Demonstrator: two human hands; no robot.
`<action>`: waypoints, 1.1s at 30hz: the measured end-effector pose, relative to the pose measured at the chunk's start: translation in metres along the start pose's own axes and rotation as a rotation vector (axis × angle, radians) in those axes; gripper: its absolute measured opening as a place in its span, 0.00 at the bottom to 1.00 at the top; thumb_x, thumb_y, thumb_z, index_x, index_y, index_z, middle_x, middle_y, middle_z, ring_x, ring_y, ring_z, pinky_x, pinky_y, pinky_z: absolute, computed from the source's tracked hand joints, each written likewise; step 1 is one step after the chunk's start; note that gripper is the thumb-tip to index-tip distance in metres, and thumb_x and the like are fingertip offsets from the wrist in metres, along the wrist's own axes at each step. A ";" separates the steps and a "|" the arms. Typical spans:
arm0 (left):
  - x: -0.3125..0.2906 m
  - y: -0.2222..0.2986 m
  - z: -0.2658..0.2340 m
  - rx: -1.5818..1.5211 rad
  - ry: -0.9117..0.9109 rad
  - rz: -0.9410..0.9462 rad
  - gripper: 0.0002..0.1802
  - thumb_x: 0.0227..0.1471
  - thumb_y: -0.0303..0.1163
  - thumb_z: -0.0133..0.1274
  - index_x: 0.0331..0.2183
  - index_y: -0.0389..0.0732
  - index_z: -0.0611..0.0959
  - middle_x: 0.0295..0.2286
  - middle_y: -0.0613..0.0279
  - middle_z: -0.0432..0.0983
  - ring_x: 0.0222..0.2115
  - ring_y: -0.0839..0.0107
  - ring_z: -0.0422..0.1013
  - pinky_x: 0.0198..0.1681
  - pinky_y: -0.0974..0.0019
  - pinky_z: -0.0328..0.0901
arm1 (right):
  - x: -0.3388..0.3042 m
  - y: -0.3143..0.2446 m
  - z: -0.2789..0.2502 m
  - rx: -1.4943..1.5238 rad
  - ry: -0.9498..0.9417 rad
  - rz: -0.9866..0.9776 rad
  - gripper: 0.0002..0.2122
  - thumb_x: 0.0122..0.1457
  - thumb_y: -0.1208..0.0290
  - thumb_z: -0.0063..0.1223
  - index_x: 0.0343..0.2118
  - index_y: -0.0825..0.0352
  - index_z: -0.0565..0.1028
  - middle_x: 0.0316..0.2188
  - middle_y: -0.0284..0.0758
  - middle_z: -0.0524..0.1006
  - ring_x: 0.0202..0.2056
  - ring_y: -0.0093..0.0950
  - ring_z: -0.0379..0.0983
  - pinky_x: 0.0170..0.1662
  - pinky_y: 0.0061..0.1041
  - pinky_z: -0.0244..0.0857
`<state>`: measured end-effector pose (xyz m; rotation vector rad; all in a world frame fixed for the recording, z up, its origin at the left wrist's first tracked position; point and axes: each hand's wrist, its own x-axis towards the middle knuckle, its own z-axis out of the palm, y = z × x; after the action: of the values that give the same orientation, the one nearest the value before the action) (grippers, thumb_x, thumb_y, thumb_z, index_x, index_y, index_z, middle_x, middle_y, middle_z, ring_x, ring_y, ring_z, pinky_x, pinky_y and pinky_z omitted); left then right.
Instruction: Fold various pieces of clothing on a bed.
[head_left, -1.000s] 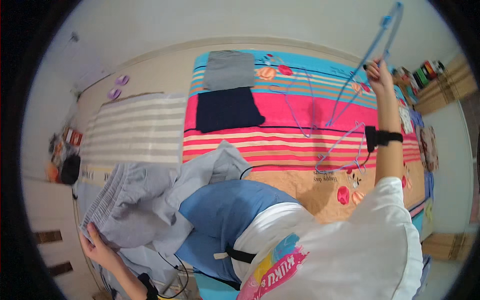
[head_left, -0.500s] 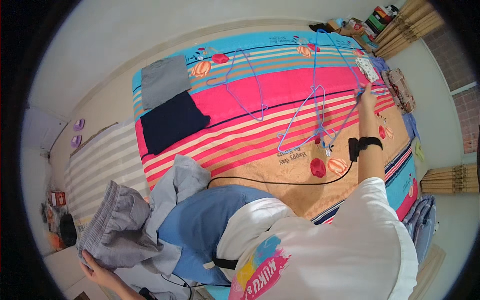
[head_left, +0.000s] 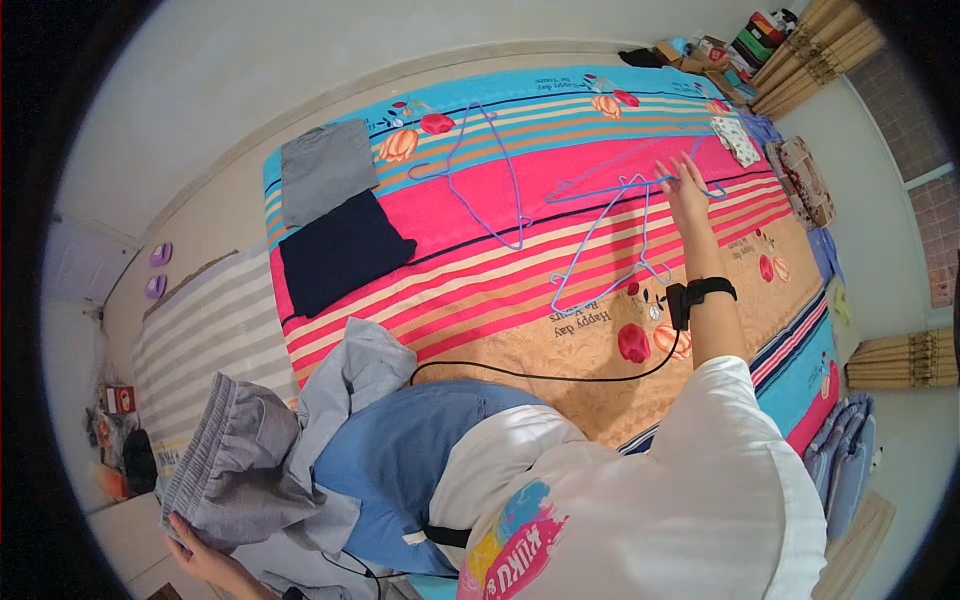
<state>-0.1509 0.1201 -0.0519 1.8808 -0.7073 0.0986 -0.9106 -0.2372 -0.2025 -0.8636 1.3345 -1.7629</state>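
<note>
Hangers [head_left: 644, 222] on bed [head_left: 440, 225], right of folded clothes [head_left: 345, 255]; slippers [head_left: 160, 254] left of bed

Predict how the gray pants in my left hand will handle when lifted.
The pants will probably hang floppy: their cloth bunches in loose folds beside the left hand. The waistband looks gathered, so it may stretch if pulled.

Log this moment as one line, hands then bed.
left hand: holding gray pants | right hand: open at blurred blue hanger | bed: folded navy garment, purple hanger
</note>
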 end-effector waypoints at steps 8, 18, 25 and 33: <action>-0.021 0.025 0.028 -0.052 -0.011 -0.080 0.25 0.54 0.44 0.51 0.42 0.29 0.75 0.40 0.51 0.71 0.40 0.70 0.67 0.46 0.69 0.61 | -0.026 0.108 -0.068 0.165 0.286 0.689 0.27 0.55 0.54 0.50 0.51 0.68 0.59 0.43 0.46 0.69 0.40 0.45 0.69 0.47 0.41 0.65; -0.025 0.001 -0.039 0.210 0.057 -0.075 0.14 0.51 0.32 0.56 0.37 0.32 0.76 0.32 0.62 0.73 0.31 0.76 0.67 0.35 0.72 0.64 | -0.126 0.195 0.054 -1.034 -0.610 0.471 0.10 0.52 0.67 0.52 0.34 0.68 0.73 0.28 0.37 0.75 0.31 0.27 0.73 0.34 0.27 0.68; -0.029 0.051 -0.046 -0.095 -0.175 0.065 0.09 0.49 0.27 0.54 0.34 0.33 0.78 0.30 0.68 0.73 0.32 0.79 0.66 0.37 0.75 0.61 | -0.281 0.051 0.392 -0.338 -1.579 -0.036 0.37 0.44 0.65 0.66 0.56 0.67 0.59 0.52 0.42 0.64 0.51 0.30 0.63 0.53 0.28 0.59; -0.075 0.073 -0.120 -0.079 -0.046 0.069 0.12 0.49 0.31 0.57 0.34 0.34 0.79 0.30 0.68 0.74 0.32 0.80 0.67 0.38 0.74 0.62 | -0.426 0.003 0.558 -0.169 -2.338 -0.649 0.30 0.42 0.69 0.63 0.51 0.67 0.66 0.44 0.42 0.73 0.47 0.32 0.67 0.52 0.29 0.59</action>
<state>-0.2197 0.2383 0.0303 1.7888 -0.7975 0.0707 -0.2232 -0.1276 -0.1090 -2.2521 -0.4947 0.0130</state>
